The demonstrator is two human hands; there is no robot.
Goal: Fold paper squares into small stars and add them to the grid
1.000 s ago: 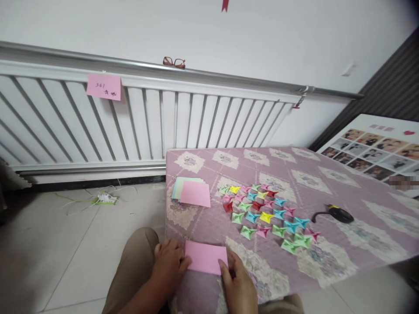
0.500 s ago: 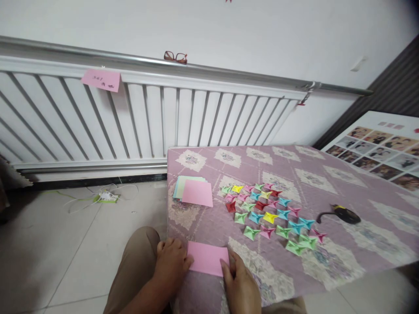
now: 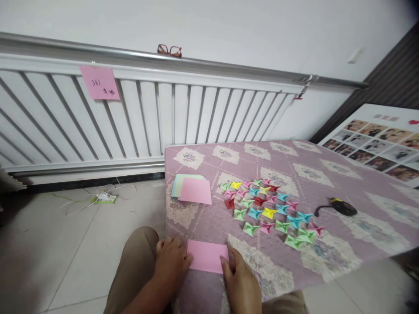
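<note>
A sheet of pink paper (image 3: 207,256), a wide rectangle that looks folded over, lies near the front edge of the table. At its left end my left hand (image 3: 172,261) is closed, thumb on the paper and fingers bent. My right hand (image 3: 240,277) grips the right end, its thumb on top and the fingers behind the edge. Beyond it to the left sits a small stack of square papers (image 3: 196,190), pink on top with pale green and blue beneath. Several small folded paper pieces (image 3: 269,213) in green, yellow, blue, red and pink stand in rows to the right.
A patterned purple cloth (image 3: 225,165) covers the table. A black object with a yellow part (image 3: 342,206) lies at the right. Behind stands a white radiator (image 3: 149,117) with a pink note (image 3: 100,83) and glasses (image 3: 169,51) above. A power strip (image 3: 106,198) lies on the floor.
The view has shifted slightly. The note on the radiator, tilted up before, now hangs flatter with its writing readable. Both hands keep nearly the same hold on the pink paper.
</note>
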